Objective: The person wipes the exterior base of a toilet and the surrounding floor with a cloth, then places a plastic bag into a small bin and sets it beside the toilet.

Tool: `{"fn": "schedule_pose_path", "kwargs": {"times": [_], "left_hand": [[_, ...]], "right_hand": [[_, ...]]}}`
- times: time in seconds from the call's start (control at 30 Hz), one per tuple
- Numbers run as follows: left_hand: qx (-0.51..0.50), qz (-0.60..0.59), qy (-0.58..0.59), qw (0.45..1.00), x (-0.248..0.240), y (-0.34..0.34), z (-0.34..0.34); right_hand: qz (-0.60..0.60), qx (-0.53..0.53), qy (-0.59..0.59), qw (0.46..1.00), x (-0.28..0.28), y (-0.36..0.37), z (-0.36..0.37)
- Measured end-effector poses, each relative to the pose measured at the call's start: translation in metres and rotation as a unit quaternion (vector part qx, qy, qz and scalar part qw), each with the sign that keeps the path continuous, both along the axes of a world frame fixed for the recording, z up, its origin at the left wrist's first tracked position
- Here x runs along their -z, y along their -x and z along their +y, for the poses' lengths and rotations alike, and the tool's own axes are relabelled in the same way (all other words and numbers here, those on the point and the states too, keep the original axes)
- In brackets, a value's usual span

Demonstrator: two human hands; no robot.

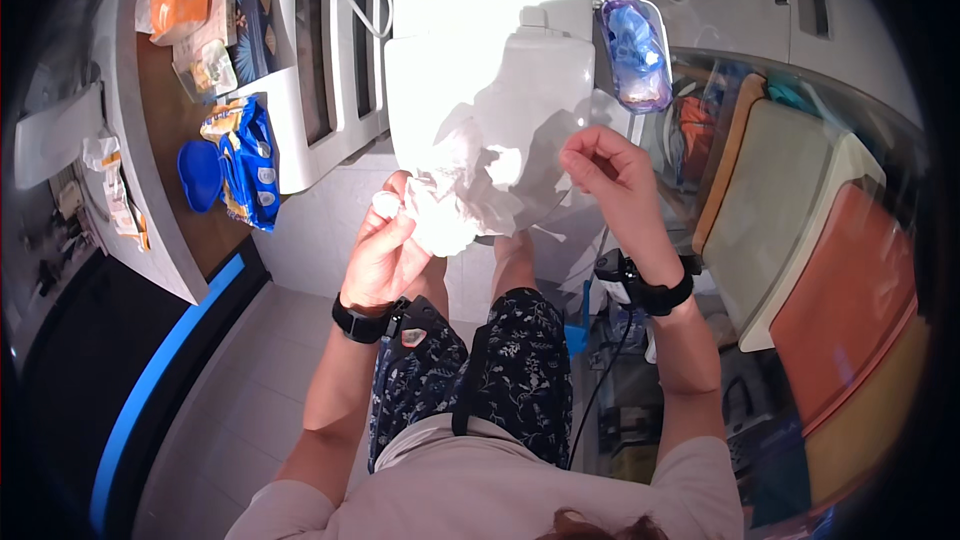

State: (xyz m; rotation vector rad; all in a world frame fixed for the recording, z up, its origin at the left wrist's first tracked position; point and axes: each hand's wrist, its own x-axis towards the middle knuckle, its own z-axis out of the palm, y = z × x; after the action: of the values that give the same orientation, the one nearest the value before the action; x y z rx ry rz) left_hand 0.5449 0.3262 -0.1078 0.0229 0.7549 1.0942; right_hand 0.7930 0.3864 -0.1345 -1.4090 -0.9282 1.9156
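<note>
Head view: the left hand point(385, 250) is closed around a crumpled wad of white tissue paper point(455, 202), fingers curled and pinching its lower left edge. The right hand point(610, 172) is loosely fisted, fingertips pressed together on the paper's upper right part. The tissue hangs between both hands, in front of a closed white toilet lid point(470, 50). To the left, a blue wet-wipes pack point(245, 160) lies on a brown shelf point(170, 130). A blue plastic bag point(635, 50) sits just beside the lid, on the right.
</note>
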Motion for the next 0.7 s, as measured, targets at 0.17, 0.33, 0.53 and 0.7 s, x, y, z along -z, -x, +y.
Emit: {"fn": "schedule_pose_path", "kwargs": {"times": [0.17, 0.33, 0.53, 0.7], "left_hand": [[0.020, 0.006, -0.010, 1.000, 0.004, -0.005, 0.000], [0.055, 0.043, -0.022, 0.997, 0.008, -0.012, 0.000], [0.016, 0.088, 0.006, 0.996, 0.020, -0.020, 0.003], [-0.001, 0.135, 0.018, 0.991, 0.025, -0.016, 0.006]], "right_hand": [[0.064, -0.031, -0.008, 0.997, -0.019, 0.025, 0.004], [0.058, -0.091, 0.018, 0.994, -0.016, 0.031, 0.006], [-0.110, -0.127, -0.067, 0.983, 0.009, -0.006, 0.010], [-0.232, -0.036, -0.041, 0.971, 0.093, -0.075, 0.030]]}}
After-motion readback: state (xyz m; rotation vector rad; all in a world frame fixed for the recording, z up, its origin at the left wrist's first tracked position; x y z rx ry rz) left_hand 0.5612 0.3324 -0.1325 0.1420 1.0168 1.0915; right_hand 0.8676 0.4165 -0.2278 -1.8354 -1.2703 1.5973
